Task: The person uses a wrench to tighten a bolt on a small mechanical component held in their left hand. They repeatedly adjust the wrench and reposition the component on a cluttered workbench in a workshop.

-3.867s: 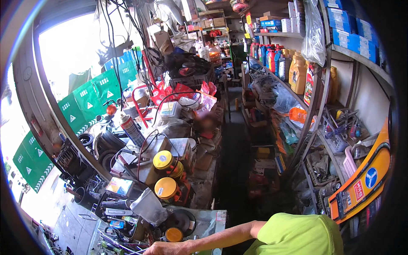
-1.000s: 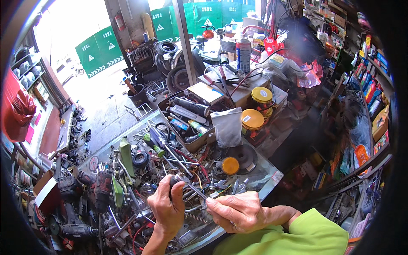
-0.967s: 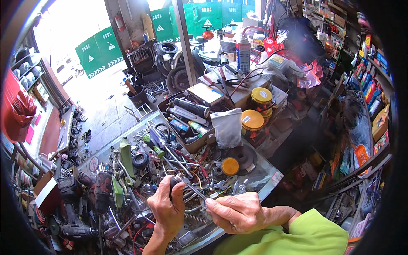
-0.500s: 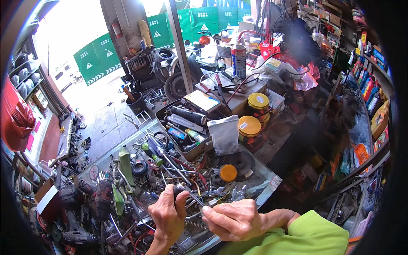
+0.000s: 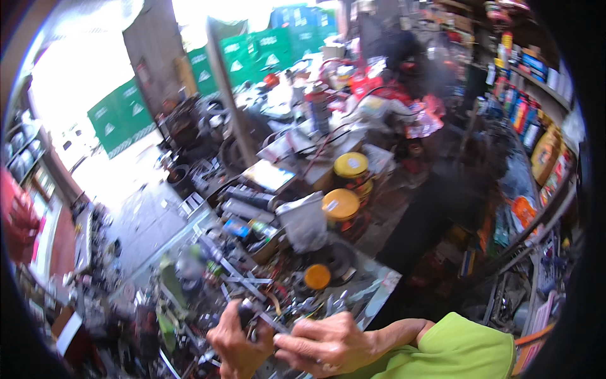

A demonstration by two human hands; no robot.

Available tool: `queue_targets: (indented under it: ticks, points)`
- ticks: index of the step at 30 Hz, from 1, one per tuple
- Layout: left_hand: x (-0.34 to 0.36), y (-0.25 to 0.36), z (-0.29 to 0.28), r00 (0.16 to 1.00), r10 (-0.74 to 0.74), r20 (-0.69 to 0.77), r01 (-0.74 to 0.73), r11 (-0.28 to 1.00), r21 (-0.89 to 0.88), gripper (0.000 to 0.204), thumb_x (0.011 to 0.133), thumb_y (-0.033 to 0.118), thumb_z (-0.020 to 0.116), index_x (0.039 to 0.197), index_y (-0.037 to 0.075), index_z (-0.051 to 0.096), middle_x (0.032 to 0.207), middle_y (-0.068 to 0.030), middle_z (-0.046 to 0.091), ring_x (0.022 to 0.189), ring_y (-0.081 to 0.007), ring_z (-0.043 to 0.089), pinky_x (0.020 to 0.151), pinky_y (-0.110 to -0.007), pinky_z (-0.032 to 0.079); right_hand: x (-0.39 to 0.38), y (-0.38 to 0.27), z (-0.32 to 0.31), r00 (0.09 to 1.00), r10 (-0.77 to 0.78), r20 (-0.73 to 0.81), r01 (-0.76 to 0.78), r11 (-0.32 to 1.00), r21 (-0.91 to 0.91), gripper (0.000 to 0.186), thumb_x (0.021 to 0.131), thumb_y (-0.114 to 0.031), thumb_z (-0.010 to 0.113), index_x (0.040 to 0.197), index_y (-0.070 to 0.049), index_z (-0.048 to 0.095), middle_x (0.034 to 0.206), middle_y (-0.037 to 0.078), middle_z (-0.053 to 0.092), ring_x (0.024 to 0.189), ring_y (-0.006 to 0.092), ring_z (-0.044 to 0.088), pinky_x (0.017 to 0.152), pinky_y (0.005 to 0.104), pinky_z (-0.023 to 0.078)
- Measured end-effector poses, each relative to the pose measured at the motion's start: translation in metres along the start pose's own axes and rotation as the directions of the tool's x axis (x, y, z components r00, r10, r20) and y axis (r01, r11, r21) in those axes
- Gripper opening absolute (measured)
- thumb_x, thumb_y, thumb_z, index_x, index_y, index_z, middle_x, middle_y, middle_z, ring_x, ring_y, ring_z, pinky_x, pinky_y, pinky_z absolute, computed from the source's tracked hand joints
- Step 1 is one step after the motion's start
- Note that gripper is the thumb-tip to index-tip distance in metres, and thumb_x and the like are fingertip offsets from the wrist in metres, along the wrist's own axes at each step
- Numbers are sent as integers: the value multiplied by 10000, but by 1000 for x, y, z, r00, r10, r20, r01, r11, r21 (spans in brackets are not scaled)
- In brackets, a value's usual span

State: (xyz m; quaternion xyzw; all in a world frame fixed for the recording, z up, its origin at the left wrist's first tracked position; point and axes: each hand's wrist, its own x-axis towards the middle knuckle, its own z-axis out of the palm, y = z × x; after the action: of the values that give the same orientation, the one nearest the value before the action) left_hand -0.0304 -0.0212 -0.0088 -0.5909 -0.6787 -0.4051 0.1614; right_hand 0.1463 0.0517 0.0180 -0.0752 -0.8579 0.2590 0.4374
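Low in the middle of the view, my two hands work close together over the cluttered glass-topped bench. My left hand (image 5: 235,342) is closed around a small dark rounded part (image 5: 247,314). From there a thin metal rod (image 5: 274,323) slants down to my right hand (image 5: 329,346), whose thumb and fingers pinch its near end. Blur hides whether rod and dark part are one piece. Just beyond the hands lie loose tools and metal parts. A yellow round lid (image 5: 317,276) sits beside a dark disc (image 5: 338,258) farther back.
Two yellow-lidded tubs (image 5: 341,205) stand behind a pale plastic bag (image 5: 303,222). Left of that bag is a box of tools and tubes (image 5: 249,211). The glass bench corner (image 5: 390,281) is at the right. Stocked shelves (image 5: 536,85) line the far right; power tools crowd the lower left.
The view has swung, so the scene sits farther left and the hands appear lower and slightly left. Both hands keep their hold on the dark part and the rod. The picture is now blurred.
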Motion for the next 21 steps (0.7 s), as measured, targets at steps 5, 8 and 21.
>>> queue_targets:
  ticks: [5, 8, 21]
  points:
    - [-21, -3, -19, 972, -112, -205, 138, 984, 115, 340, 828, 182, 681, 1086, -31, 620, 731, -173, 630, 605, -315, 634, 563, -406, 520, -7, 2, 26, 994, -68, 86, 46, 971, 236, 341, 844, -236, 705, 1145, -95, 632, 897, 87, 576, 571, 263, 590, 463, 363, 476]
    - [-18, -4, -5, 951, -285, -117, 297, 949, 106, 231, 831, 124, 684, 997, -17, 608, 697, -177, 587, 557, -291, 563, 547, -389, 497, -16, 8, 20, 998, -3, 69, -10, 984, 179, 414, 869, -223, 669, 1250, -79, 600, 988, 134, 578, 569, 308, 582, 476, 392, 473]
    - [-9, -40, 28, 871, -304, -386, 208, 940, -271, 203, 839, 83, 665, 764, 10, 492, 674, -73, 459, 607, -163, 468, 573, -313, 431, -19, 25, 33, 908, 276, 314, -418, 622, 662, 331, 922, -9, 645, 1253, -17, 642, 1023, 123, 703, 922, 184, 670, 786, 283, 529]
